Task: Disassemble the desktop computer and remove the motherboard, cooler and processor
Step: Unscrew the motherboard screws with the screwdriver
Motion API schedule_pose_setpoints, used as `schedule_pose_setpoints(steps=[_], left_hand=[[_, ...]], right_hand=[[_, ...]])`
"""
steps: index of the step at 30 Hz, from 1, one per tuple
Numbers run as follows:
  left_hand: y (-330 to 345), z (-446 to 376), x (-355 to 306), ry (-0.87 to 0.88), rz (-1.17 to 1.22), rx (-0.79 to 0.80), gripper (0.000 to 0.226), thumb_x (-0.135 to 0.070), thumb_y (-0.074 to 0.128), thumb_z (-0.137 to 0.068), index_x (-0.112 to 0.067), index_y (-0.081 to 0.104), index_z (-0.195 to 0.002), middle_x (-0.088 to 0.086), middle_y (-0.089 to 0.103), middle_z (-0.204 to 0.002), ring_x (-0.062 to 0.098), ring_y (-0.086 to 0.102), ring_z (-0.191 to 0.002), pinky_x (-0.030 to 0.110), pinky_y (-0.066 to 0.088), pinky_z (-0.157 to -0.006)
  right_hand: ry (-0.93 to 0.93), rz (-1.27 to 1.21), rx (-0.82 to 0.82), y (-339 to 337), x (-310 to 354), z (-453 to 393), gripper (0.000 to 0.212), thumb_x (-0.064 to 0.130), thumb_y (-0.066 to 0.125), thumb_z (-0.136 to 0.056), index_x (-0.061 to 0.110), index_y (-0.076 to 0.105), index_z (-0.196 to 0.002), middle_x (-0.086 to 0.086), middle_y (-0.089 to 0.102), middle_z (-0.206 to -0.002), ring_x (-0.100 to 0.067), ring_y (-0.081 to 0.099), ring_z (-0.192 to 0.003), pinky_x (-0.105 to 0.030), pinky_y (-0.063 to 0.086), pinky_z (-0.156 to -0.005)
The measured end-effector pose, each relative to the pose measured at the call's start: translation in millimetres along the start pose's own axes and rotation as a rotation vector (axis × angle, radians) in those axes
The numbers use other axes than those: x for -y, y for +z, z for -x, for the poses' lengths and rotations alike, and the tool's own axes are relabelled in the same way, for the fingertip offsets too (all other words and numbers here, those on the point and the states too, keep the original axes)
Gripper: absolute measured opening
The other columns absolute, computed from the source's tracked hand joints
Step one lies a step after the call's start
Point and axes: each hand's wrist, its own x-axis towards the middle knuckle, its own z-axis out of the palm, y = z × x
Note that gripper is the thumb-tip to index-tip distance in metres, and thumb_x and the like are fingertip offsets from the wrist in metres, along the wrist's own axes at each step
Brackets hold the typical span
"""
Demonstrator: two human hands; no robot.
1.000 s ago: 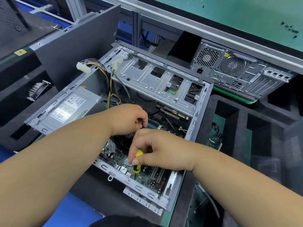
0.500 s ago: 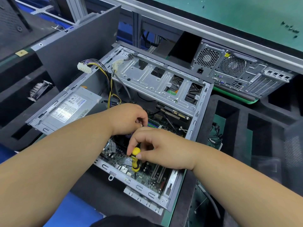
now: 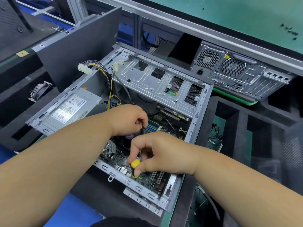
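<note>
An open grey computer case (image 3: 199,128) lies on its side in front of me. Its green motherboard (image 3: 152,179) shows at the bottom, partly hidden by my hands. My right hand (image 3: 164,153) grips a yellow-and-black screwdriver (image 3: 135,167) that points down at the board near the case's front rim. Further in, my left hand (image 3: 129,120) curls over the black cooler (image 3: 129,136) and pinches something thin and dark; what it is I cannot tell. The processor is hidden.
The silver power supply (image 3: 70,108) sits in the case's left end, with its yellow and black cables (image 3: 105,74) arching up. The drive cage (image 3: 155,84) spans the far side. A second computer (image 3: 237,74) lies behind. Black foam trays (image 3: 262,145) stand at the right.
My right hand has turned a little on the screwdriver handle, so its yellow cap shows more. My left hand stays over the cooler.
</note>
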Motion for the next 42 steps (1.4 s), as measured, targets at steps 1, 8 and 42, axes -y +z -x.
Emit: schedule_pose_setpoints(steps=[1,8,42], left_hand=[[-0.2,0.4,0.1,-0.004,0.002,0.000,0.030,-0.010,0.056,-0.078,-0.034,0.068,-0.090,-0.010,0.057,-0.093,0.008,0.060,-0.085,0.033,0.050,-0.082],[-0.3,0.8,-1.8,-0.006,0.012,0.002,0.029,-0.010,0.057,-0.078,-0.033,0.069,-0.090,-0.009,0.057,-0.094,0.009,0.060,-0.086,0.029,0.049,-0.081],[-2.8,20.1,-12.1,0.209,0.483,0.712,0.024,-0.018,0.083,-0.067,-0.031,0.075,-0.086,-0.020,0.072,-0.083,-0.007,0.064,-0.079,0.005,0.043,-0.073]], right_hand=[[-0.007,0.035,0.007,-0.5,1.1,1.0,0.021,0.017,0.081,-0.080,0.018,0.071,-0.099,0.002,0.070,-0.077,-0.018,0.063,-0.070,-0.036,0.052,-0.071],[-0.094,0.260,0.030,-6.4,10.3,8.8,0.023,0.005,0.071,-0.087,0.016,0.072,-0.107,0.000,0.060,-0.107,-0.006,0.055,-0.085,-0.027,0.047,-0.085],[-0.165,0.458,0.047,-14.0,22.7,16.8,0.031,0.000,0.070,-0.083,0.018,0.075,-0.107,0.011,0.053,-0.098,0.001,0.045,-0.083,-0.029,0.046,-0.080]])
